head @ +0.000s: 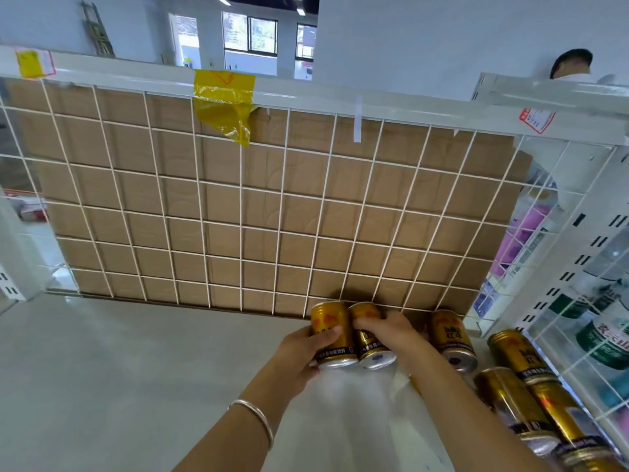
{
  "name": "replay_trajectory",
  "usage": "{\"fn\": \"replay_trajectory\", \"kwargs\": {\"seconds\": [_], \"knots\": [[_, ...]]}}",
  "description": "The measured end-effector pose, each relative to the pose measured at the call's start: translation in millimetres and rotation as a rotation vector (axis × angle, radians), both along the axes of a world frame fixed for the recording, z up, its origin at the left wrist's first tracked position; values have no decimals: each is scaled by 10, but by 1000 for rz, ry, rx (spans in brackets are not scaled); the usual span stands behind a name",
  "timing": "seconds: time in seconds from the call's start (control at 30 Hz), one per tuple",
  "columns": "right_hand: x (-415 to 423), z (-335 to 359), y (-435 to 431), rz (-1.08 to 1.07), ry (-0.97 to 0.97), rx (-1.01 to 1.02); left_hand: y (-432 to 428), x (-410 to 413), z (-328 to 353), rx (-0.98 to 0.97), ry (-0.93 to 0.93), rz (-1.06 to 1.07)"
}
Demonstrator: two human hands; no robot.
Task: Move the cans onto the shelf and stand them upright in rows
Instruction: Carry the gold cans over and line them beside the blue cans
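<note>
Both hands are at the far right of the shelf (136, 369), close against the wire grid (240, 212).
- Left hand (303, 352): fingers curled round left can (332, 335), thumb across its label.
- Right hand (391, 335): wrapped over right can (369, 338) from the right side.
- The two held cans touch side by side. Their silver ends face the camera and their long axes run near-to-far, so neither looks upright yet.

Key relation: judged from this, each can must pivot about its near end until the axis is vertical. The open shelf floor lies to the left of the left hand, which is the nearer one to it.

A third can (451, 338) sits just right of the right hand, tipped the same way. The loose cans (510, 403) lie on their sides, near right.

Writing: gold bodies with a red motif; the third can's dark characters look like 红牛, and the small print on the black bands is illegible. Green-labelled bottles (602, 335) beyond the right mesh show Chinese characters, only partly legible. The yellow tape (223, 97) and the red-bordered sticker (536, 119) are unreadable.
</note>
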State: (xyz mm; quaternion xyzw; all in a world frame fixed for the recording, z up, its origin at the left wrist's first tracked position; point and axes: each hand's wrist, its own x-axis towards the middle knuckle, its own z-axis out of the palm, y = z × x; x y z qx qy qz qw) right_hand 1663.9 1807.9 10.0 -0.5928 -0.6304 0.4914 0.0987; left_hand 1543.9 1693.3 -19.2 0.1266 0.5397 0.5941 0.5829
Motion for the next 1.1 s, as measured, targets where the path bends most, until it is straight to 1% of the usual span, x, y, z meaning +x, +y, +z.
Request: {"fn": "replay_trajectory", "kwargs": {"seconds": [0.07,0.13,0.23,0.33,0.47,0.63,0.8,1.0,1.1], "knots": [[-29,-64,-74,4,116,-81,-88,-88,46,42,39,1],[-78,-95,-161,20,191,-170,-193,-171,70,58,90,3],[-181,-87,-325,70,355,-301,-374,-310,41,23,118,43],[-338,-119,-424,154,434,-373,-624,-451,14,17,105,96],[-648,-150,-675,197,492,-422,-1012,-699,44,39,125,126],[-1028,-120,-1068,254,613,-495,-1535,-1046,147,61,169,168],[-1527,-45,-1570,342,580,-458,-2168,-1420,171,83,175,256],[-2226,21,-2513,449,562,-440,-3090,-1985,154,94,283,388],[-2614,63,-2980,477,576,-426,-3560,-2329,154,116,302,419]]}}
